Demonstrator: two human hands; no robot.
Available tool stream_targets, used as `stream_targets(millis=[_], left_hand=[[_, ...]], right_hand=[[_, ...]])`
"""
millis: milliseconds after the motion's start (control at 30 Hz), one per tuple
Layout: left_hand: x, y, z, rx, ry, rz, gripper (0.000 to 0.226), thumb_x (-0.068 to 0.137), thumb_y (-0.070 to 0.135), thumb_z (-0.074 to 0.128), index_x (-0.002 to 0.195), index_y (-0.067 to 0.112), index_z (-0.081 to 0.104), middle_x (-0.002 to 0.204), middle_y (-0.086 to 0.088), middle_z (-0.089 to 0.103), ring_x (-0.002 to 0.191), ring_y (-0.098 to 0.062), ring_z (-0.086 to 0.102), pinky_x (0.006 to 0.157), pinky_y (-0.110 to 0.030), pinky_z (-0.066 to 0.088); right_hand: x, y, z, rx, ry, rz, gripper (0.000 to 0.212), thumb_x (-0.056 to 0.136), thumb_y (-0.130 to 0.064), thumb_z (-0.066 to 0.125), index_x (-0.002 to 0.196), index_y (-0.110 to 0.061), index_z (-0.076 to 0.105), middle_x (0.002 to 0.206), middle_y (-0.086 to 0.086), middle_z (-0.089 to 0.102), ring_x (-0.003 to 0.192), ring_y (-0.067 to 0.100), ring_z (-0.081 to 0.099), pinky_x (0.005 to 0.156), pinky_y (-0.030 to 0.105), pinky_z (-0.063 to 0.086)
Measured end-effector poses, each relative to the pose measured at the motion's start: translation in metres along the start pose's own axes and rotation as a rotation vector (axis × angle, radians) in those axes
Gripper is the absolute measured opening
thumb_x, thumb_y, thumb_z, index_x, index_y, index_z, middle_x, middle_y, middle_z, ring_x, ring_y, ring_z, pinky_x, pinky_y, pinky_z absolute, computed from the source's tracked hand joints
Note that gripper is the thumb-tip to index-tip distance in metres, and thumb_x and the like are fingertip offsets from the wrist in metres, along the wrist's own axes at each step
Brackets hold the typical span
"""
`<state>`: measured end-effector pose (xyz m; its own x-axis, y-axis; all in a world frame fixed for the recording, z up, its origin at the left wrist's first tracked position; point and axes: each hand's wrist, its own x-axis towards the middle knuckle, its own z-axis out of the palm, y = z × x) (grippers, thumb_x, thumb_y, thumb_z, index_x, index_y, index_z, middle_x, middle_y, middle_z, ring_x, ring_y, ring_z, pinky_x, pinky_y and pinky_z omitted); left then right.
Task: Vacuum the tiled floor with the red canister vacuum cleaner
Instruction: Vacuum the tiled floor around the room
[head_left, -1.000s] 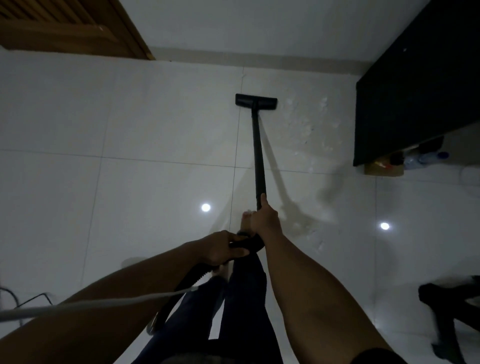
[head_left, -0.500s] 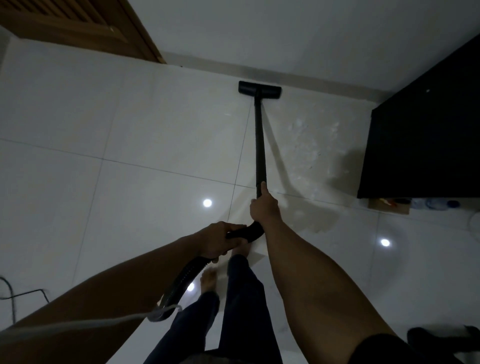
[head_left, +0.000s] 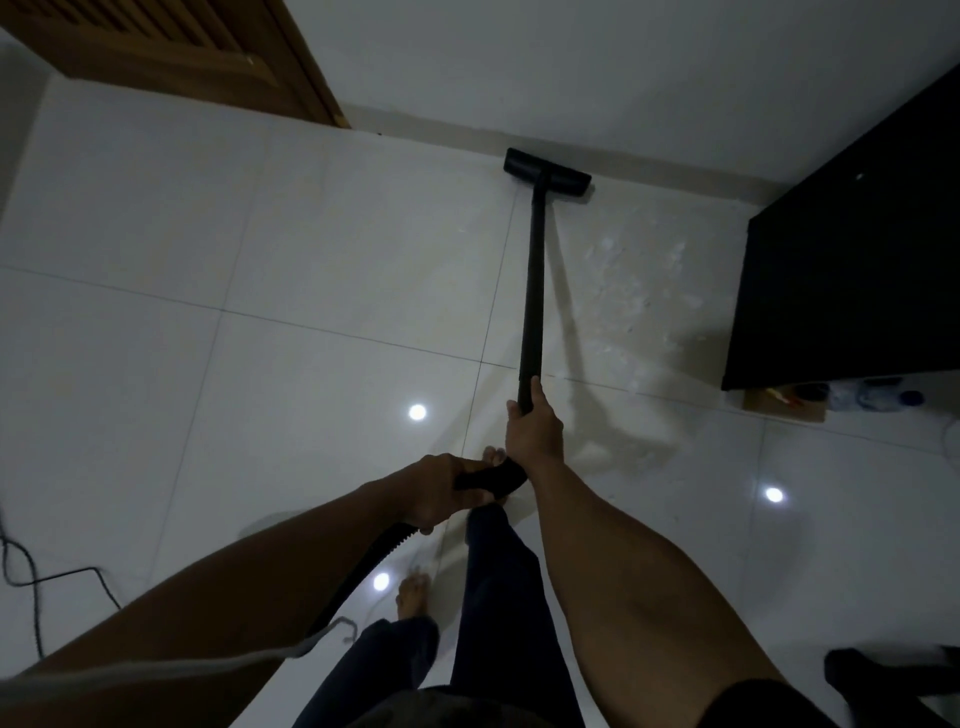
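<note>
A black vacuum wand runs away from me to its flat black floor head, which lies on the white tiled floor right at the base of the far wall. My right hand grips the wand's lower end. My left hand holds the curved black handle just behind it, where the ribbed hose drops away to the lower left. The red canister is out of view.
A dark cabinet stands at the right, with small items on the floor beneath its edge. A wooden door is at the top left. A black cord lies at the left. Pale smudges mark the tile right of the wand.
The floor head has been pushed forward from mid-tile up to the wall's base. Both hands kept their grip, and I have stepped forward.
</note>
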<state>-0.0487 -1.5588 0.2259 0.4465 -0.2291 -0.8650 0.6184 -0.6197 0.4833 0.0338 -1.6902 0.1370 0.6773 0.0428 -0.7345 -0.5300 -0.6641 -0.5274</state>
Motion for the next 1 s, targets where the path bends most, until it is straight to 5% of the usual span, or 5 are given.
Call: stream_targets(millis=[300, 500, 733, 867, 1000], left_hand=[[-0.072, -0.075, 0.09, 0.082, 0.03, 0.078, 0.052, 0.098, 0.046, 0.054, 0.147, 0.033, 0.042, 0.104, -0.025, 0.066, 0.068, -0.025, 0.06, 0.045, -0.023, 0.052], [-0.157, -0.133, 0.196, 0.171, -0.015, 0.113, 0.051, 0.098, 0.045, 0.057, 0.146, 0.036, 0.044, 0.088, -0.009, 0.068, 0.061, -0.014, 0.057, 0.043, -0.018, 0.046], [-0.229, -0.166, 0.305, 0.287, -0.089, 0.134, 0.045, 0.099, 0.042, 0.055, 0.143, 0.032, 0.049, 0.089, 0.008, 0.064, 0.067, -0.003, 0.056, 0.051, -0.006, 0.043], [-0.246, -0.196, 0.368, 0.35, -0.096, 0.15, 0.029, 0.098, 0.047, 0.053, 0.126, 0.04, 0.056, 0.108, 0.0, 0.057, 0.099, -0.017, 0.061, 0.083, -0.019, 0.041], [-0.234, -0.253, 0.449, 0.436, -0.089, 0.111, 0.08, 0.078, 0.087, 0.041, 0.145, 0.045, 0.038, 0.154, -0.03, 0.027, 0.141, -0.043, 0.031, 0.118, -0.045, 0.03]], right_hand=[[-0.112, 0.065, 0.048, 0.053, 0.082, 0.012, 0.069, 0.099, -0.023, 0.056, 0.157, -0.031, 0.021, 0.138, 0.009, 0.056, 0.119, 0.026, 0.057, 0.096, 0.033, 0.048], [-0.238, 0.16, 0.096, 0.052, 0.132, -0.023, 0.069, 0.098, -0.024, 0.054, 0.156, -0.037, 0.018, 0.13, 0.01, 0.058, 0.109, 0.026, 0.059, 0.096, 0.043, 0.053], [-0.364, 0.249, 0.116, 0.051, 0.113, 0.031, 0.067, 0.101, -0.021, 0.052, 0.158, -0.033, 0.018, 0.126, 0.01, 0.062, 0.103, 0.024, 0.063, 0.084, 0.032, 0.051], [-0.415, 0.303, 0.127, 0.043, 0.122, 0.023, 0.067, 0.1, -0.021, 0.052, 0.158, -0.031, 0.018, 0.126, 0.009, 0.063, 0.102, 0.023, 0.064, 0.084, 0.029, 0.051], [-0.464, 0.371, 0.134, 0.053, 0.132, 0.018, 0.068, 0.1, -0.021, 0.052, 0.157, -0.034, 0.018, 0.122, 0.008, 0.064, 0.094, 0.021, 0.063, 0.079, 0.03, 0.052]])
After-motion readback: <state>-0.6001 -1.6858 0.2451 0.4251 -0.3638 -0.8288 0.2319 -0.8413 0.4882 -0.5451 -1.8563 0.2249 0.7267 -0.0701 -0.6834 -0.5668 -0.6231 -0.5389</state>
